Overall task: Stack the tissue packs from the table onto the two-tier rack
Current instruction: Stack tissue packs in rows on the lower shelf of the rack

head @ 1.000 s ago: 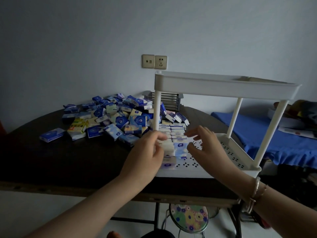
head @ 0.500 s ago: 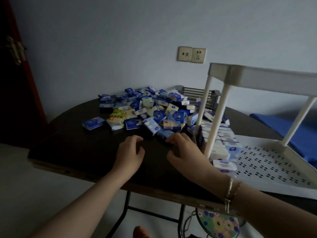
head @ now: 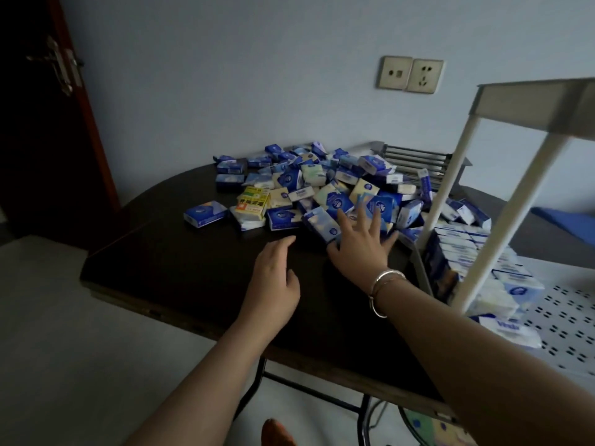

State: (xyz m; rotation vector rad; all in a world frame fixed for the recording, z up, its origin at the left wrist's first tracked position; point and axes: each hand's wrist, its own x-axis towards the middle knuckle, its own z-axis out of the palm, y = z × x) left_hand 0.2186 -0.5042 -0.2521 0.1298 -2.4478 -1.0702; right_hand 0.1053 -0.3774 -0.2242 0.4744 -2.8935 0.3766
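A heap of small blue and white tissue packs (head: pixel 322 188) lies on the dark round table (head: pixel 180 262). The white two-tier rack (head: pixel 502 175) stands at the right, with rows of packs (head: pixel 463 252) stacked on its perforated lower tier. My right hand (head: pixel 360 249), a bangle on the wrist, reaches with spread fingers onto the near edge of the heap, touching a blue pack (head: pixel 322 225). My left hand (head: pixel 273 278) hovers flat and relaxed over the bare tabletop just short of the heap, holding nothing.
A dark red door (head: pixel 58 101) stands at the left. A wall socket (head: pixel 410 74) sits above the heap, and a slatted metal rack (head: pixel 415 159) behind it. A blue-covered surface (head: pixel 566 220) lies far right; a flowered stool (head: pixel 428 429) is under the table.
Both hands left the rack's lower tier and moved left and forward to the heap. The right hand's fingers have spread onto the packs. The view swung left.
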